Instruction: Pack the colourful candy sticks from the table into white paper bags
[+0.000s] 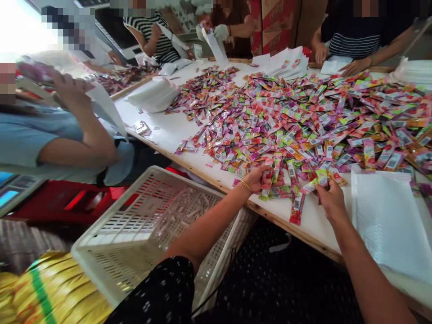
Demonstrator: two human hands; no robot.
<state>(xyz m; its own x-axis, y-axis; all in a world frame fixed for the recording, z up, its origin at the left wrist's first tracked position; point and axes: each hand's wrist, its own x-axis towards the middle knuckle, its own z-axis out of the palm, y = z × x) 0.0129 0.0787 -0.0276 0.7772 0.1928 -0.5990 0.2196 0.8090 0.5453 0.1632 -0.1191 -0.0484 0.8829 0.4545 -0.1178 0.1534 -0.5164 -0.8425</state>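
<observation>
Sachets (297, 121) lie in a deep, bright heap across the white surface (168, 130), spreading to its near edge. At that edge the left hand (257, 177) has its fingers closed on a small bunch of sachets, and the right hand (329, 198) pinches a green one (321, 176) beside a white padded envelope (391, 225). A red sachet (297, 209) below the heap hangs close to the edge; a careless sweep would likely knock it to the floor. Left of the heap, a white basket (135, 234) sits under the left forearm, which could tip it.
</observation>
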